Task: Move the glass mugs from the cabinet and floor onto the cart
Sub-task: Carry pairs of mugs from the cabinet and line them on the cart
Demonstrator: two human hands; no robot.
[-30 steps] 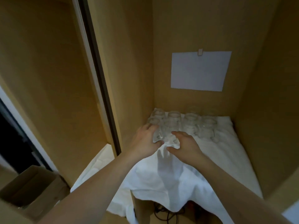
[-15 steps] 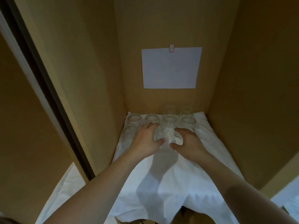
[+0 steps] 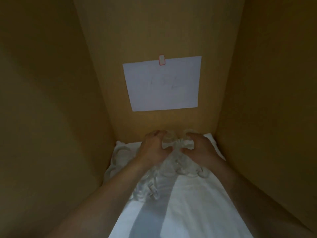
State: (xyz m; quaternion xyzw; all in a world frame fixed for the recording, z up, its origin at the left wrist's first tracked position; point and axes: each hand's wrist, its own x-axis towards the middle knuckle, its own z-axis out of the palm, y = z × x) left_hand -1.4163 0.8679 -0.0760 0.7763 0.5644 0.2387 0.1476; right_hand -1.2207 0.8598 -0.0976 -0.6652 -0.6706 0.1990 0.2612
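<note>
- The glass mugs (image 3: pixel 173 170) stood crowded together on a white cloth (image 3: pixel 188 212) spread over the cabinet shelf, most of them toward the far wall, a few nearer under the forearms; dim light and clear glass made an exact count impossible.
- The left hand (image 3: pixel 152 148) had its fingers (image 3: pixel 157 133) curled round a far mug (image 3: pixel 169 137), thumb at the near side; the right hand (image 3: pixel 199 148) likewise gripped a neighbouring mug (image 3: pixel 187 142) just beside it.
- Judged by look, the mugs would be stiff, smooth, slippery and breakable, fairly heavy for their size; a hold round the body or through the handle would seem safest, lifting straight up.
- The risk: the mugs touched or nearly touched one another, so a sideways pull could knock neighbours over or clink them together, and the loose cloth might drag.
- The cabinet walls (image 3: pixel 68 117) closed in at left and right, leaving narrow room for the arms.
- A sheet of paper (image 3: pixel 163 83) hung on the far wall under a small clip (image 3: pixel 162 59).
- The cart was out of sight.
</note>
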